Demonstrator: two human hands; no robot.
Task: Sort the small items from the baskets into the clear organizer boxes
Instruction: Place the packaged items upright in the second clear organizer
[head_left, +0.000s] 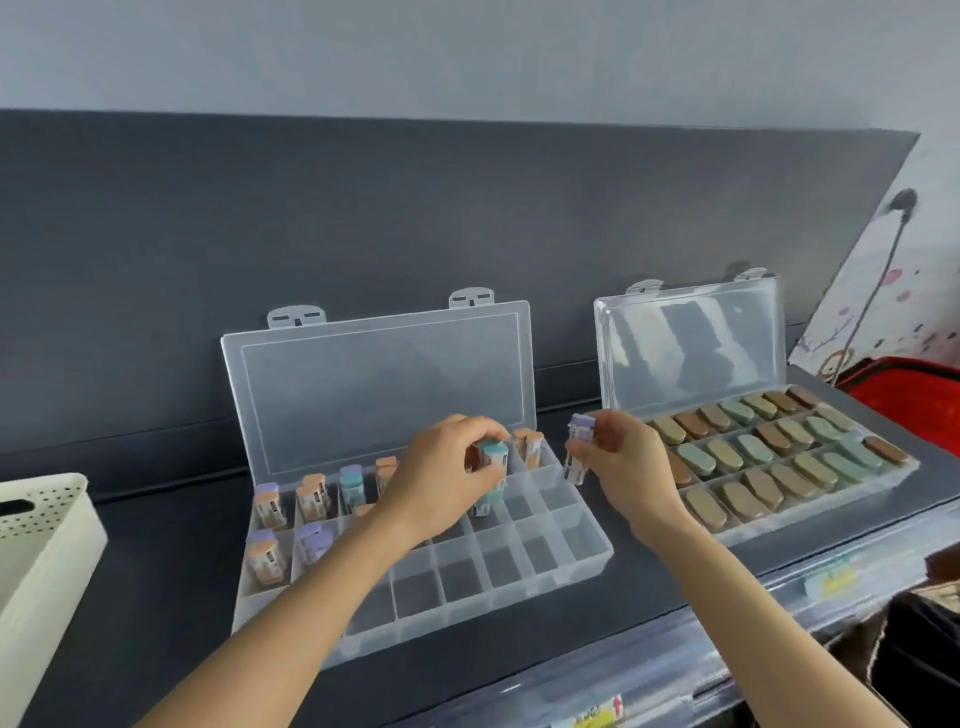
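Observation:
Two clear organizer boxes stand open on a dark shelf. The left box (582, 561) holds several small upright items with orange, purple and teal caps in its back and left compartments. My left hand (441, 478) pinches a teal-capped item (491, 475) over a middle compartment of this box. My right hand (618, 462) grips a purple-capped item (577, 449) just beyond the box's right back corner. The right box (748, 535) is packed with rows of flat oval items in tan, brown and green.
A cream perforated basket (47, 540) sits at the left edge of the shelf. A red basket (909, 389) shows at the far right behind the right box. Both lids stand upright against the grey back panel. Price labels (831, 582) line the shelf's front edge.

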